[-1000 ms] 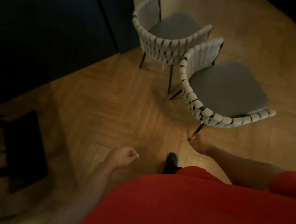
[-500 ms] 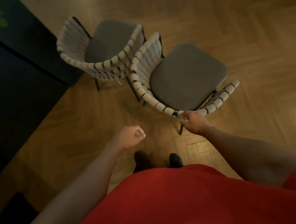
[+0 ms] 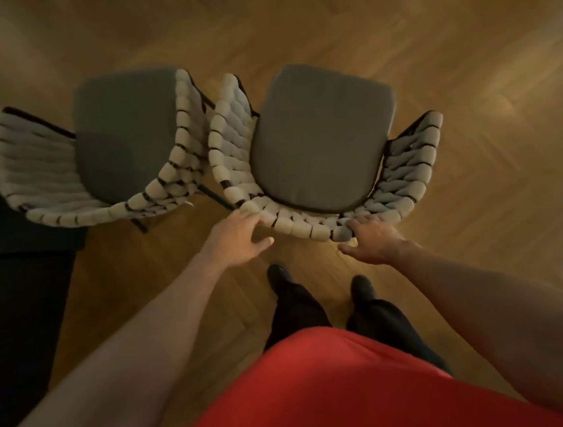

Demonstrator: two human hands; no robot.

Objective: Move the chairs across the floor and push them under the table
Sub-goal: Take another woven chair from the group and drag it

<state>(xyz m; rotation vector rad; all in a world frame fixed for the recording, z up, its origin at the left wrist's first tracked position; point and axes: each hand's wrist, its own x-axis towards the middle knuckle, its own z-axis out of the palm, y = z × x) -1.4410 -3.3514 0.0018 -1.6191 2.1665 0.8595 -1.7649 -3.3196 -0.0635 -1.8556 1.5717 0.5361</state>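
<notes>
Two chairs with grey seat cushions and white woven backrests stand side by side on the wooden floor. The right chair (image 3: 320, 133) is straight in front of me, its curved backrest towards me. My left hand (image 3: 237, 238) rests with straight fingers on the left part of that backrest, thumb spread below it. My right hand (image 3: 372, 239) touches the backrest's right part, fingers spread and thumb pointing left. The left chair (image 3: 128, 135) stands apart from both hands, its arm almost against the right chair. No table is in view.
A dark cabinet or block (image 3: 7, 274) fills the left edge, close behind the left chair. My two dark shoes (image 3: 279, 272) stand just behind the right chair. Herringbone wood floor (image 3: 464, 58) stretches beyond and to the right of the chairs.
The view has swung round, so I now stand behind the right chair. My left hand has opened from a fist and reached to the backrest. My right hand has spread against the backrest.
</notes>
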